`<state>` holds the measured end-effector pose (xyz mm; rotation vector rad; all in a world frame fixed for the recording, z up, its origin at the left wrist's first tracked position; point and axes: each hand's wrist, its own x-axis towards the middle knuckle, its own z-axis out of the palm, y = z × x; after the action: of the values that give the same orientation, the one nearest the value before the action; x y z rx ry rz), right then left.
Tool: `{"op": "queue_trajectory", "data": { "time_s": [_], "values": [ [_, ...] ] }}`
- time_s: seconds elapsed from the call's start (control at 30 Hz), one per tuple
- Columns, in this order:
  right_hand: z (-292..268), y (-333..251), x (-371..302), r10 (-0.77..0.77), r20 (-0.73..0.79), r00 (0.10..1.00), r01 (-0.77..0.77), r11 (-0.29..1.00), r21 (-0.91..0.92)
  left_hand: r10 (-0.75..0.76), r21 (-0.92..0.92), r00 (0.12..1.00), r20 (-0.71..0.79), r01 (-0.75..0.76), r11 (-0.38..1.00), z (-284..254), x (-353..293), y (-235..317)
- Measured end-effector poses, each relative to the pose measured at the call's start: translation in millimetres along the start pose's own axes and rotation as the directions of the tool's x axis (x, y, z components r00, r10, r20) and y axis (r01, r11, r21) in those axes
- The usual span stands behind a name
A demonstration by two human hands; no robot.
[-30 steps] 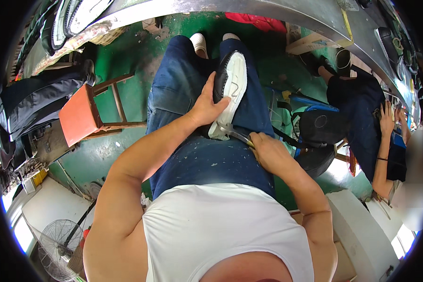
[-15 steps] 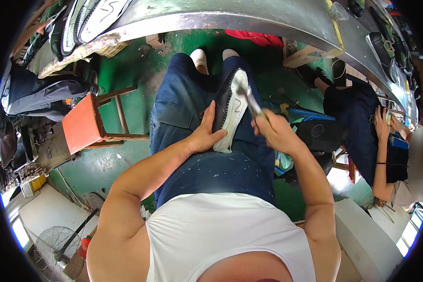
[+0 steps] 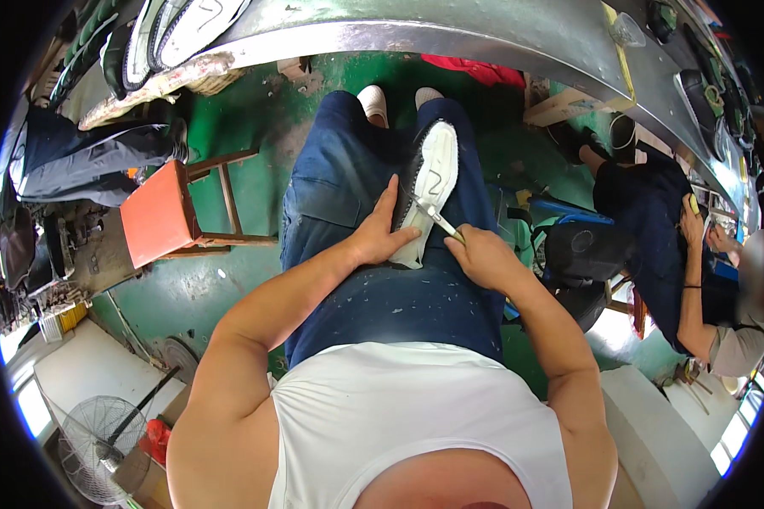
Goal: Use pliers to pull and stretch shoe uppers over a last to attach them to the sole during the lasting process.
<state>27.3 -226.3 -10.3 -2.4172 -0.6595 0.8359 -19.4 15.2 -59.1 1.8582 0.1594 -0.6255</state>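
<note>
A dark shoe (image 3: 438, 157) lies sole up on my lap, its toe pointing away from me. The pale sole has stitching round its edge and a dark drawn mark. My left hand (image 3: 380, 236) grips the shoe near the heel, thumb over the sole and fingers along the dark side. In my right hand (image 3: 490, 258) is a small hammer (image 3: 440, 220) with a metal shank. Its head is at the middle of the sole, below the mark; I cannot tell whether it touches.
A metal-edged workbench (image 3: 382, 36) curves across the far side, with more shoes (image 3: 191, 34) at its left. An orange-seated chair (image 3: 157, 216) stands left. Beyond a black bag (image 3: 587, 248), a co-worker's hands (image 3: 696, 225) are busy at right. A fan (image 3: 102, 445) stands lower left.
The hammer head has come down from near the toe toward the heel, and my right hand has moved slightly nearer me. My left hand keeps its hold on the shoe.
</note>
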Motion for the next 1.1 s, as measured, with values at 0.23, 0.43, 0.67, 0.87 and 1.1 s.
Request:
{"op": "queue_trajectory", "data": {
  "time_s": [0.23,0.43,0.67,0.87,1.1],
  "values": [
    [18.3,46.4,-29.3,0.192,-0.028,0.981,-0.13,0.755,0.643,0.081,-0.534,0.995,0.063,-0.035,0.844,-42.9,-9.7,11.9],
    [37.6,61.6,-23.1,0.246,0.024,0.969,-0.17,0.593,0.787,0.415,-0.56,0.905,-0.095,-0.393,0.729,-145.0,-13.5,133.2],
    [31.8,78.9,-8.8,0.208,0.089,0.974,-0.175,0.44,0.881,0.317,-0.013,0.919,-0.233,-0.329,0.944,-280.2,180.9,316.4],
    [9.8,69.4,-0.8,0.201,0.156,0.967,-0.217,0.334,0.917,0.627,0.931,0.778,0.047,0.193,-0.309,-348.8,317.9,284.4],
    [15.2,83.4,1.9,0.2,0.136,0.97,-0.193,0.306,0.932,0.563,0.918,0.769,-0.302,0.076,0.388,-395.3,249.3,287.5]
  ]
}}
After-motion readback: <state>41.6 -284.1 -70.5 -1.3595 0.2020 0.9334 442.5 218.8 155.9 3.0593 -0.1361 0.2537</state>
